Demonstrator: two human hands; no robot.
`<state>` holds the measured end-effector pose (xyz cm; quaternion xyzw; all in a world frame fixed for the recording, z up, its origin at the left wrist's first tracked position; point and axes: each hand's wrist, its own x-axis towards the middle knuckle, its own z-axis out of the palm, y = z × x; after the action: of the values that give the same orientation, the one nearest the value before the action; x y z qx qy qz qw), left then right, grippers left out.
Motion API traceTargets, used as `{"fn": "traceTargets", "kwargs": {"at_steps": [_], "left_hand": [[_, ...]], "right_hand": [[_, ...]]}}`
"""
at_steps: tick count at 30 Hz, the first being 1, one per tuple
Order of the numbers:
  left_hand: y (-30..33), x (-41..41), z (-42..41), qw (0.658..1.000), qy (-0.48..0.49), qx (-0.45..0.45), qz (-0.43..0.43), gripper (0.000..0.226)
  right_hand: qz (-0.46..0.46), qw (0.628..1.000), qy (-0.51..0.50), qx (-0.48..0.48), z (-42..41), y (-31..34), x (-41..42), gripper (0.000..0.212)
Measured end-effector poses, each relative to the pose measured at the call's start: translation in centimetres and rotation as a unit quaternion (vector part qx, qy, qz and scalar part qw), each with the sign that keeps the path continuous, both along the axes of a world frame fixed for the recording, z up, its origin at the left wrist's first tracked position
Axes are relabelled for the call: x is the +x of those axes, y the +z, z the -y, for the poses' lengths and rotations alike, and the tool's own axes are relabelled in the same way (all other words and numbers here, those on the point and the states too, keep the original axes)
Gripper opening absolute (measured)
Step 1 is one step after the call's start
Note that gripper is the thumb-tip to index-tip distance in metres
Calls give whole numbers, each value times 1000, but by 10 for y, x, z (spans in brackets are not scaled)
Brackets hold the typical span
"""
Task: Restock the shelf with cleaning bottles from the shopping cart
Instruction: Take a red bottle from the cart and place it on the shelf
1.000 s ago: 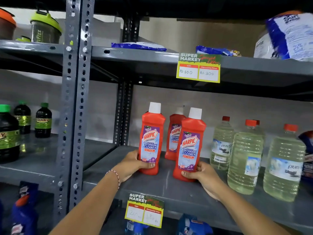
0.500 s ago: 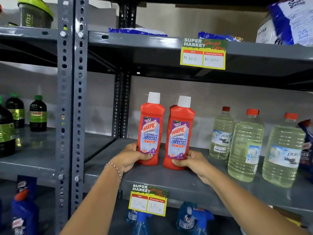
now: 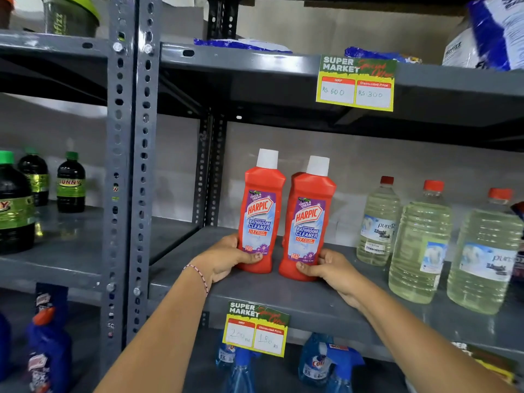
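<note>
Presently I am logging the middle grey shelf [image 3: 312, 296], where two red Harpic bathroom cleaner bottles are standing upright, side by side, white caps up and labels facing me. The left hand [image 3: 224, 258] is gripping the left Harpic bottle [image 3: 262, 214] near its base, thumb pressing across the front of the label's lower edge and the other fingers wrapping behind. The right hand [image 3: 330, 269] is clamping the right Harpic bottle [image 3: 307, 222] low down in the same manner, thumb lying across the front. A third red bottle [image 3: 293, 182] is showing only as a sliver behind the pair. To their right, three clear bottles [image 3: 419, 242] with red caps are standing on the same shelf, near but apart. A price tag [image 3: 256, 329] is hanging from the shelf's front edge below the hands. Dark bottles [image 3: 71, 184] with green caps are sitting in the neighbouring bay.
</note>
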<state>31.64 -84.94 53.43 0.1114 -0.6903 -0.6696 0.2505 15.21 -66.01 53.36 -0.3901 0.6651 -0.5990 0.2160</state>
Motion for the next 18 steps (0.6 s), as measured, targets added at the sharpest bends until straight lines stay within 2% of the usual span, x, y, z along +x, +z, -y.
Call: {"fn": "traceTargets", "kwargs": {"at_steps": [6,12,18], "left_hand": [[2,1,0,1000,-22,-12,12,43],[1,0,-2,1000,17,-8,9,41],[1,0,-1,999,31,-11,13,50]], "right_hand": [[-4,1000,11,21,0,5,2,57],[-10,1000,1,22,0,5,4,57],[-13,999,7,29,-2,6,6,57]]}}
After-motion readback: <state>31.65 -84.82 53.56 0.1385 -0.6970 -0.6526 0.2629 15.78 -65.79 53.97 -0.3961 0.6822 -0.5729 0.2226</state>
